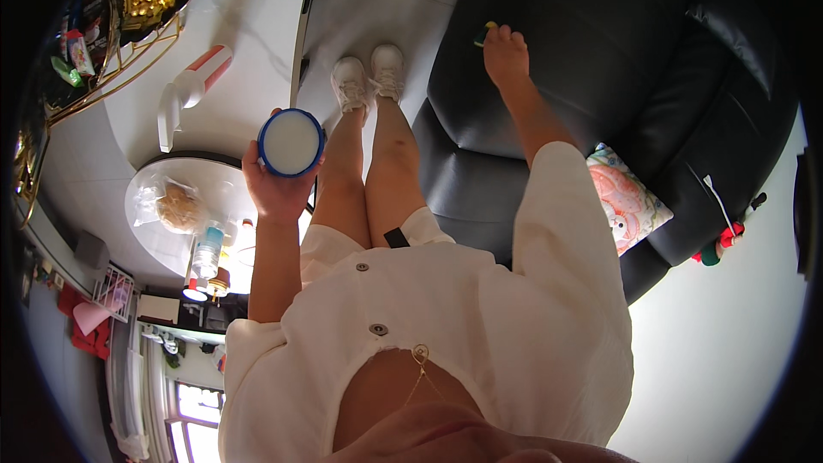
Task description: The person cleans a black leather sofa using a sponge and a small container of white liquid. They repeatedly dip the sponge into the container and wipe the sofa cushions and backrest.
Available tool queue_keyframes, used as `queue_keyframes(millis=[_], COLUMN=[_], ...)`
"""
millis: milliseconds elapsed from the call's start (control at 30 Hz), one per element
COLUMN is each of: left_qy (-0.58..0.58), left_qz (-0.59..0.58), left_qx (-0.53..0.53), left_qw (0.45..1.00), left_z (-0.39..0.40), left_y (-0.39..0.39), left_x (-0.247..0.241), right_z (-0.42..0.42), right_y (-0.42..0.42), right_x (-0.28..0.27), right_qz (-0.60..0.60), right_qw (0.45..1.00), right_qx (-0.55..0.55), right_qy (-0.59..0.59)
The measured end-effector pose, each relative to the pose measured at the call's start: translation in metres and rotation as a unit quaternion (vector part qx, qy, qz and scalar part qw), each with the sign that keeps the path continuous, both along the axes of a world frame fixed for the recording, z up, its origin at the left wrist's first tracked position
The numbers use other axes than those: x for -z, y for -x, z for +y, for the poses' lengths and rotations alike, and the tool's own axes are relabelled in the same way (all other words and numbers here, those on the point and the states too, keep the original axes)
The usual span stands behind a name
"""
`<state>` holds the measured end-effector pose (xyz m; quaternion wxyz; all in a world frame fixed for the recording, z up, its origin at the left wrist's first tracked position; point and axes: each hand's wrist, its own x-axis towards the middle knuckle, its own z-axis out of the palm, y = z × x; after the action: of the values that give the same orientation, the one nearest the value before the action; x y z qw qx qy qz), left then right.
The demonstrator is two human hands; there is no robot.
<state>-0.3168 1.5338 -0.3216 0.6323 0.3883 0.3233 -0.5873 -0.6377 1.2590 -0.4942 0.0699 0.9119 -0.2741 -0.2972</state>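
Observation:
My left hand [281, 198] holds up a round container [291, 143] with a blue rim and a smooth white surface inside it, above the edge of a white marbled table [257, 32]. On the right, my right hand [506, 58] reaches over a black leather sofa [566, 45]. Its fingers are closed on a small green and yellow sponge [479, 36], mostly hidden under the hand, at the seat cushion. Whether the sponge presses on the leather cannot be told.
A white spray bottle [199, 80] and a gold-framed tray [144, 45] of wrapped sweets are on the table. A round side table [138, 196] holds a plastic bag and bottles. A patterned cushion [624, 199] lies on the sofa. My feet are on the floor between table and sofa.

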Motion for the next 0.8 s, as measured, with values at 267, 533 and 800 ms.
queue_keyframes(millis=[267, 533, 800], left_qy=[-0.011, 0.030, 0.037], left_qz=[0.050, 0.086, 0.062], left_qx=[0.037, 0.025, 0.011], left_qw=[0.998, 0.996, 0.997], left_z=[-0.008, -0.039, -0.019], left_y=[0.016, 0.044, 0.066], left_x=[0.009, 0.029, 0.021], right_z=[0.177, 0.130, 0.161], right_y=[0.048, -0.065, -0.130], right_x=[-0.033, -0.151, -0.184], right_qz=[0.041, -0.464, -0.431], right_qw=[0.940, 0.562, 0.799], right_qx=[0.153, 0.513, 0.125], right_qy=[-0.302, -0.454, -0.401])
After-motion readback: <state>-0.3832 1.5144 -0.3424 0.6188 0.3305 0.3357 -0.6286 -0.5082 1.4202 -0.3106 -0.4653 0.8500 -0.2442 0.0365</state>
